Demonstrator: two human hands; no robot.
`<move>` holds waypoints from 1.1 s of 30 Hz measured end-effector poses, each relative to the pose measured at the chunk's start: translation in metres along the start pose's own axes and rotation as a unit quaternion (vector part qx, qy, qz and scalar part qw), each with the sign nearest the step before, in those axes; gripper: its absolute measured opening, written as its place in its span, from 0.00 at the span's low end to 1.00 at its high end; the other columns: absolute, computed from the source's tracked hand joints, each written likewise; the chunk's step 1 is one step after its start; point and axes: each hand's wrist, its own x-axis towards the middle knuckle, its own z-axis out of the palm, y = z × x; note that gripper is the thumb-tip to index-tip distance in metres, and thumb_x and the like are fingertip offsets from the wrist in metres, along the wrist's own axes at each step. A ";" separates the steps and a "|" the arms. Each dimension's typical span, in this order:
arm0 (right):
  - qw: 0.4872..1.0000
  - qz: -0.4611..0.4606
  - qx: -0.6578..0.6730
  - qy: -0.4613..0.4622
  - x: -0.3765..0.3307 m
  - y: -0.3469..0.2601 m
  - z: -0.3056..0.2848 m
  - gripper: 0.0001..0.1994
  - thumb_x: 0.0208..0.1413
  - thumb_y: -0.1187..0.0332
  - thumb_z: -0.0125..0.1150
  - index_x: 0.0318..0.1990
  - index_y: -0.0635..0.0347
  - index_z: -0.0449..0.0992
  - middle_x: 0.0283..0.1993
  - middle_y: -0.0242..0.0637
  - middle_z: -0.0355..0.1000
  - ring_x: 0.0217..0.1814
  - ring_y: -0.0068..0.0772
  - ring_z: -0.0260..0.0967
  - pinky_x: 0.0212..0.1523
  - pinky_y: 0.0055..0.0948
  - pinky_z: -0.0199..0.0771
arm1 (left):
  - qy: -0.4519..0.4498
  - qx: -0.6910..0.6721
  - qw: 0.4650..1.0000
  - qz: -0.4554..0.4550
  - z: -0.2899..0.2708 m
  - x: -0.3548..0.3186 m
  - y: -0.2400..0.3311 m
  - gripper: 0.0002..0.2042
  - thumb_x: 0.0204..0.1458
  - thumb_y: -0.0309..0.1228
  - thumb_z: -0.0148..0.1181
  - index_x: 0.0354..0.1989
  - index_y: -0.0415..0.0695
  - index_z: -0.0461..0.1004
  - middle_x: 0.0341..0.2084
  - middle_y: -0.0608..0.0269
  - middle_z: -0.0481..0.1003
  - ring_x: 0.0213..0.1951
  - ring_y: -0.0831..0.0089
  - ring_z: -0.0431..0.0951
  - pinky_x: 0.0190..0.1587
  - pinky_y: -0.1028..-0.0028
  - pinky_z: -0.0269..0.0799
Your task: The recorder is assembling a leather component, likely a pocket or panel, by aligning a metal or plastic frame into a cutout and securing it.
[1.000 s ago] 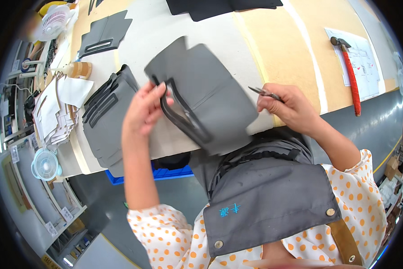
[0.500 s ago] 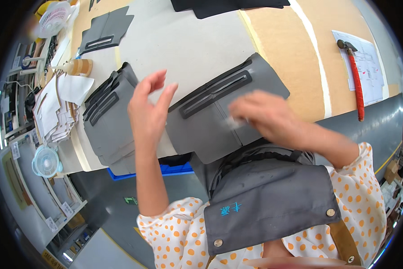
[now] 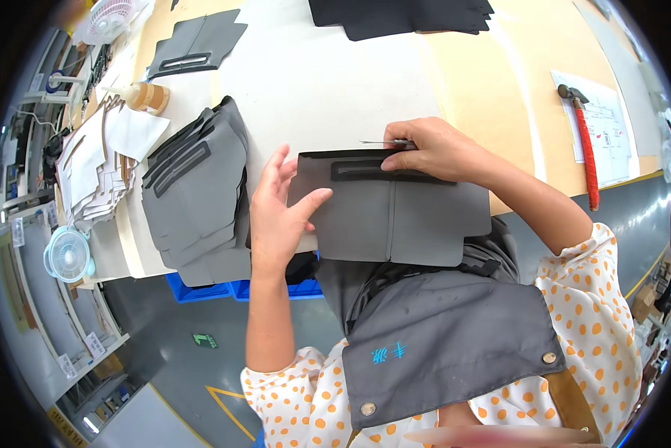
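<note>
A grey flat panel with a black-framed slot along its upper part lies before me at the table's near edge, its lower end reaching toward my lap. My right hand is closed at the panel's top edge, thumb against the slot side. From its fingers a thin pointed metal tool sticks out to the left; its exact kind I cannot make out. At the panel's left edge my left hand is open, fingers spread, its thumb over the panel's face. Whether that thumb touches the panel I cannot tell.
Left of my hands lies a stack of similar grey panels. Beyond are paper pieces, a brown bottle and another panel. Black pieces lie at the far side. A red-handled hammer rests on a printed sheet at right.
The panel has turned from slanted to nearly level. My right hand has moved up from its middle to its top edge. My left hand has come lower and right, and the view has shifted slightly.
</note>
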 end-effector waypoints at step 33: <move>0.991 -0.075 0.032 0.109 -0.016 -0.002 0.007 0.12 0.63 0.63 0.64 0.48 0.61 0.80 0.39 0.44 0.76 0.42 0.50 0.74 0.45 0.41 0.73 | -0.219 -0.353 0.884 -0.217 0.033 0.007 -0.002 0.12 0.57 0.26 0.71 0.48 0.37 0.81 0.38 0.62 0.83 0.37 0.78 0.82 0.39 0.76 0.79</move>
